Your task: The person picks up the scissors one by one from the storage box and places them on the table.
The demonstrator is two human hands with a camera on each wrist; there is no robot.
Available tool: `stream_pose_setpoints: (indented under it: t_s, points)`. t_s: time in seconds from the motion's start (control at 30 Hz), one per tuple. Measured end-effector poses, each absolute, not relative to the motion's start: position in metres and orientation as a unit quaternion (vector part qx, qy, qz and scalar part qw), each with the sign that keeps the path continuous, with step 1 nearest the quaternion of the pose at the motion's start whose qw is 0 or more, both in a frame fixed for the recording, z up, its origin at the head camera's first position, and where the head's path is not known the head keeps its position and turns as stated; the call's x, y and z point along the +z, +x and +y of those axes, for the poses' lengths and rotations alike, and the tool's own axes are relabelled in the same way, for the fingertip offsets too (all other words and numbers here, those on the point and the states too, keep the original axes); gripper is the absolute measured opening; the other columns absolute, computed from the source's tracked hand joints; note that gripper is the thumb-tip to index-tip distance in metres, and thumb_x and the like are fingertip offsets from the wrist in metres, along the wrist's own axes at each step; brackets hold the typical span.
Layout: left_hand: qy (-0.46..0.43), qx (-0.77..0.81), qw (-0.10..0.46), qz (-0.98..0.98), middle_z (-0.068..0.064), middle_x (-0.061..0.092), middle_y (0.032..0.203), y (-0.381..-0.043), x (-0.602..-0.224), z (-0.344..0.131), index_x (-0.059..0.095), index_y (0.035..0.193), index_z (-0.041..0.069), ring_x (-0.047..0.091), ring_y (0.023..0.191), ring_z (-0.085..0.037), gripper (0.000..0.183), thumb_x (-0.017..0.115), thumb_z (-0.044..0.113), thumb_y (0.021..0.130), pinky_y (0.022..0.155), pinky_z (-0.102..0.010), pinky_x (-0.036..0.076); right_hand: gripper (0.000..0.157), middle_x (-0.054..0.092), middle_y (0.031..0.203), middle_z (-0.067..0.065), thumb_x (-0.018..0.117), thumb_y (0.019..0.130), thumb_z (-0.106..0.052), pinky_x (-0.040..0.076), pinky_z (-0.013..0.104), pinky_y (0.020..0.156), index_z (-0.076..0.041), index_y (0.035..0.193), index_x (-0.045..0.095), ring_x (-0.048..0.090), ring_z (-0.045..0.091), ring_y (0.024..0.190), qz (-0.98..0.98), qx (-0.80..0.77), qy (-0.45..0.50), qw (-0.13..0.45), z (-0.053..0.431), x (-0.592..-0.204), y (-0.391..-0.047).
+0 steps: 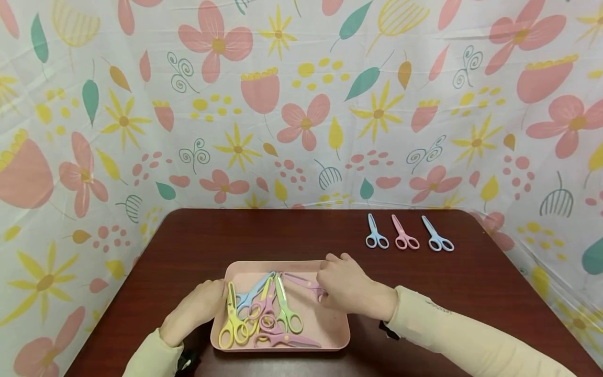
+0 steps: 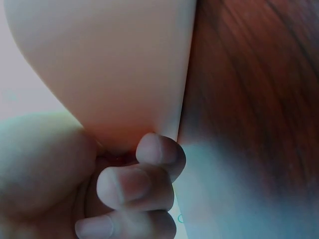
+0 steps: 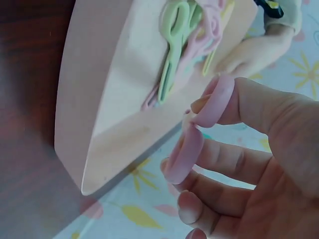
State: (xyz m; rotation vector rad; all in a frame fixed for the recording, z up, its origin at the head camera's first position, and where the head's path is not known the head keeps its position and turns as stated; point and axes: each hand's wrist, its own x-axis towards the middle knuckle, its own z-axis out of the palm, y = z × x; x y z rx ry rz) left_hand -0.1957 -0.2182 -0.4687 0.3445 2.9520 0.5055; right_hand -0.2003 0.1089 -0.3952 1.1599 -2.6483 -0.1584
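Observation:
A pink tray [image 1: 315,327] lies near the table's front with several children's scissors in it. My left hand [image 1: 200,302] grips the tray's left side; in the left wrist view its fingers curl at the tray wall [image 2: 109,59]. Over the tray's right side, my right hand [image 1: 350,288] holds pink-purple scissors [image 1: 301,281] by the handles, blades pointing left. The right wrist view shows the two finger loops [image 3: 185,155] between thumb and fingers. Beside them in the tray are yellow scissors [image 1: 232,309], green scissors [image 1: 283,298], blue scissors [image 1: 256,289] and more purple scissors [image 1: 292,340], partly overlapping.
At the back right of the dark wooden table [image 1: 198,246] stand in a row blue scissors [image 1: 373,230], pink scissors [image 1: 400,233] and another blue pair [image 1: 434,234], blades pointing away. A flower-patterned cloth [image 1: 301,120] hangs behind and around the table.

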Motion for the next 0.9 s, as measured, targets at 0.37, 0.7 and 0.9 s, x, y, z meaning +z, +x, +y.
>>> stream_pose_setpoints:
  t_s: [0.37,0.7,0.9]
  points:
    - [0.113,0.17,0.066,0.977,-0.008,0.062,0.084,-0.196,-0.463,-0.217,0.067,0.096,0.005,0.063,0.082,-0.027,0.031,0.039,0.014,0.106,0.071,-0.044,0.05,0.038,0.04,0.059,-0.006,0.075,0.068,-0.025,0.032,0.033,0.052,-0.021,0.05,0.041,0.044,0.018,0.063,-0.906,0.027,0.38,0.187,0.119,-0.384,-0.229]
    - [0.109,0.172,0.075,0.976,-0.005,0.051,0.068,-0.196,-0.464,-0.217,0.062,0.087,0.007,0.056,0.068,-0.02,0.029,0.04,0.014,0.106,0.064,-0.04,0.046,0.036,0.04,0.059,-0.005,0.074,0.068,-0.018,0.034,0.037,0.051,-0.02,0.049,0.043,0.044,0.022,0.062,-0.93,0.08,0.298,0.201,0.135,-0.398,-0.274]
    - [0.124,0.158,0.064,0.978,-0.009,0.064,0.089,-0.196,-0.463,-0.219,0.067,0.099,0.004,0.063,0.085,-0.028,0.026,0.043,0.012,0.104,0.072,-0.044,0.05,0.035,0.042,0.058,-0.002,0.074,0.066,-0.02,0.037,0.041,0.053,-0.018,0.048,0.044,0.049,0.026,0.066,-0.95,0.084,0.237,0.183,0.148,-0.41,-0.296]
